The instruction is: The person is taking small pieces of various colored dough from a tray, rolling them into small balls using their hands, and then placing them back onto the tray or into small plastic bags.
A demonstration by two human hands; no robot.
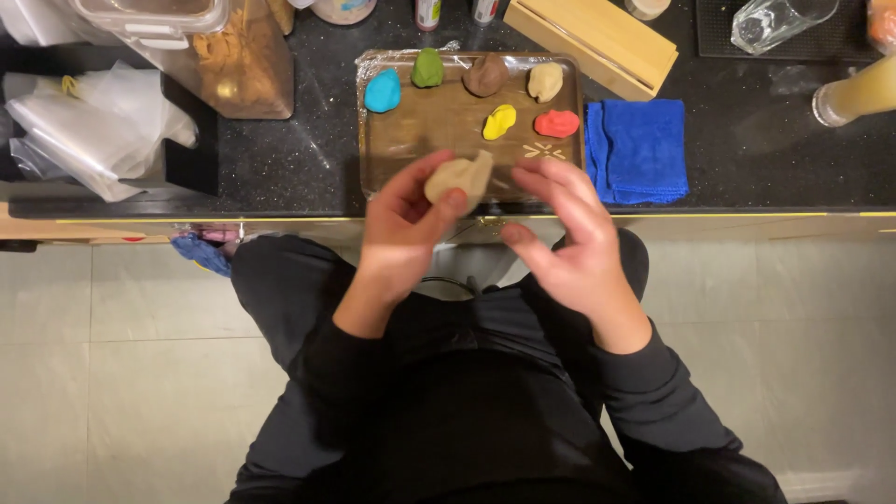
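Left hand [403, 224]: I see it pinching a beige dough lump [459, 177] between thumb and fingers, over the near edge of the tray [420, 131].
Right hand [560, 233]: fingers spread loosely, empty, just beside the lump.
Tray: I count 6 coloured lumps on it.
Blue cloth [637, 149]: on the bench [280, 159], right of the tray.

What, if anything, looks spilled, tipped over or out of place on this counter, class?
One thing stands out: the clear drinking glass at the back right lies on its side on the dark mat; no spill shows. The six coloured dough lumps sit apart on the tray, and the left hand holds a beige lump.
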